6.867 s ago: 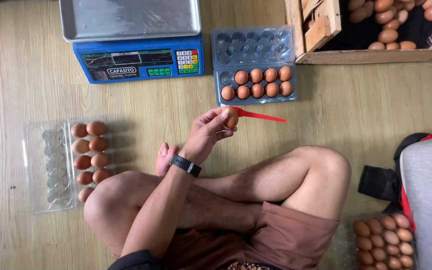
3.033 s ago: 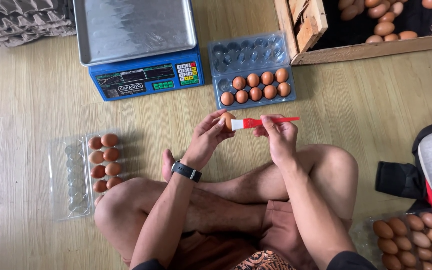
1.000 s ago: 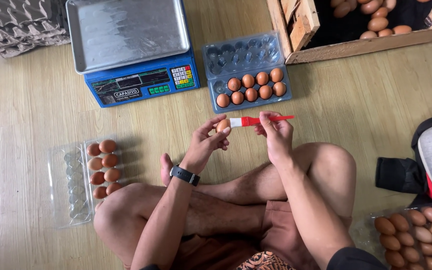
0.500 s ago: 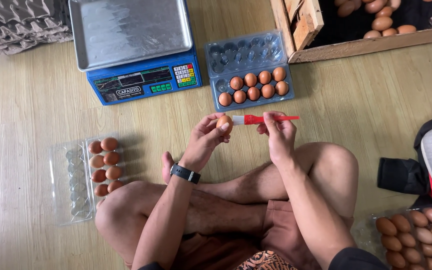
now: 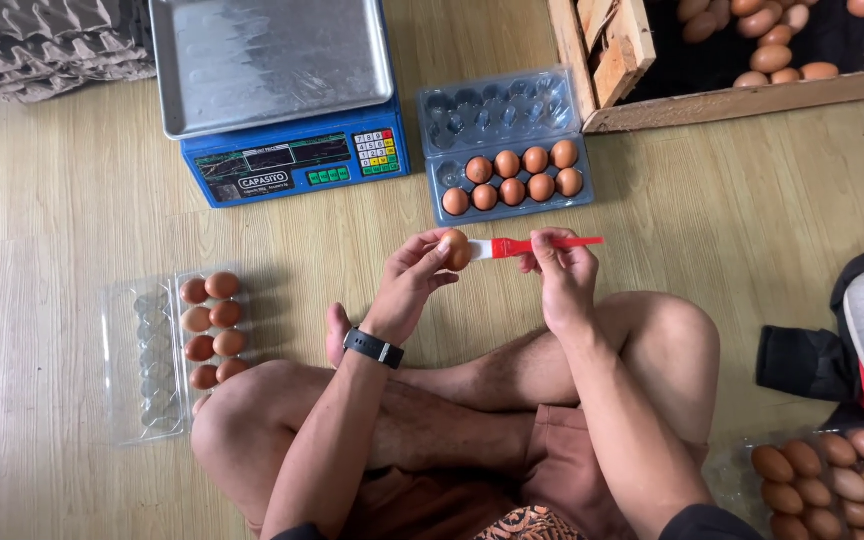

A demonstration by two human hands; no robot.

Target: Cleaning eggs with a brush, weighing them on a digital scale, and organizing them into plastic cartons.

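Observation:
I sit cross-legged on a wooden floor. My left hand [image 5: 414, 282], with a black watch on the wrist, holds a brown egg [image 5: 455, 250] by its fingertips. My right hand [image 5: 560, 272] grips a small brush with a red handle [image 5: 532, 245]; its white bristles touch the egg. Just beyond my hands lies an open clear egg carton [image 5: 505, 140] with several brown eggs in its near half. A second open clear carton [image 5: 167, 350] with several eggs lies by my left knee.
A blue weighing scale with a steel pan [image 5: 277, 90] stands at the back. A wooden crate of eggs [image 5: 722, 55] is at the back right, grey egg trays [image 5: 42, 45] at the back left. More eggs in a tray [image 5: 832, 485] and a grey and black bag [image 5: 852, 345] lie at my right.
6.9 s ago only my left hand was up, holding the egg, the brush beside it. My right hand has since taken the brush; over the last second both hands hardly moved.

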